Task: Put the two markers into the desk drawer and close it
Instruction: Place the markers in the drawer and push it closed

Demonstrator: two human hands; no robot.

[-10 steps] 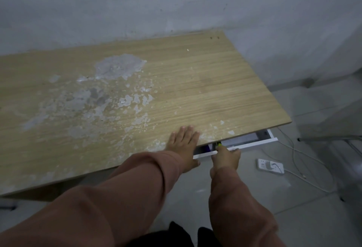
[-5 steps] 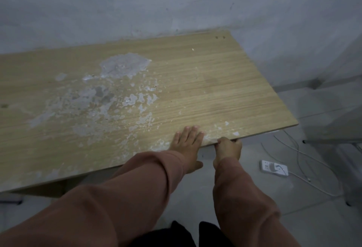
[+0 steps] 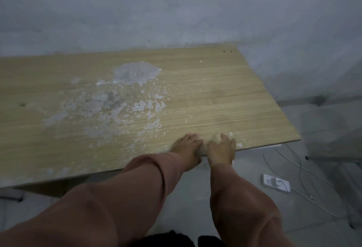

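Woodgrain laminate covers the desk (image 3: 215,97), scabbed with flaky grey-white patches. I see my left hand (image 3: 187,147) flat, released, on its front edge; my right hand (image 3: 222,148) beside it, fingers spread — gripping nothing. Drawer (image 3: 260,147) shows only a thin white sliver under the edge — markers hidden.

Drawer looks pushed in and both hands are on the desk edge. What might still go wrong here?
The drawer shows only a thin white sliver under the desk, so it may not be fully home. The markers are out of sight, unconfirmed. Cables and a power strip lie on the floor nearby, a trip hazard when stepping back.
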